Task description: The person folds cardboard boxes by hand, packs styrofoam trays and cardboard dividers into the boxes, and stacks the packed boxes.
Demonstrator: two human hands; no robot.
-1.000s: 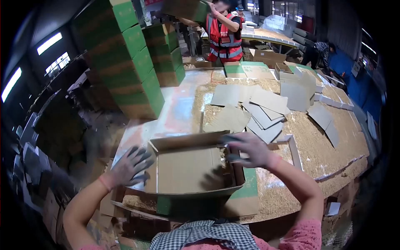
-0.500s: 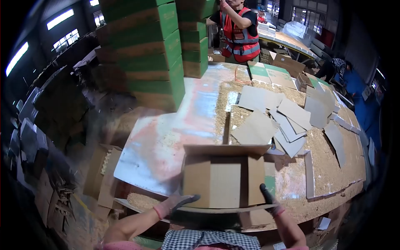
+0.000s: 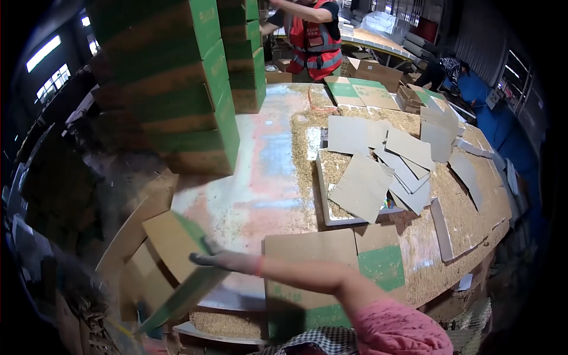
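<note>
Head view: your right hand [image 3: 220, 259] grips edge of tilted cardboard box [image 3: 170, 241], at left side of desk [image 3: 231, 201]; left hand out of view, cannot tell its state. Best hold edge firmly, move smoothly, guide green flap [image 3: 183, 299] clear of desk.

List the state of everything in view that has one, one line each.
Handled carton: open, tilted
Right hand: gloved, at the carton's edge; firmness of grip unclear
Left hand: out of view
Green-printed cardboard: lying flat on the table
Grey cardboard sheets: loose, overlapping
Taller carton stack: several high
Tan shavings: spread loose
White-walled frame: partly covered by sheets
Red vest: worn
</note>
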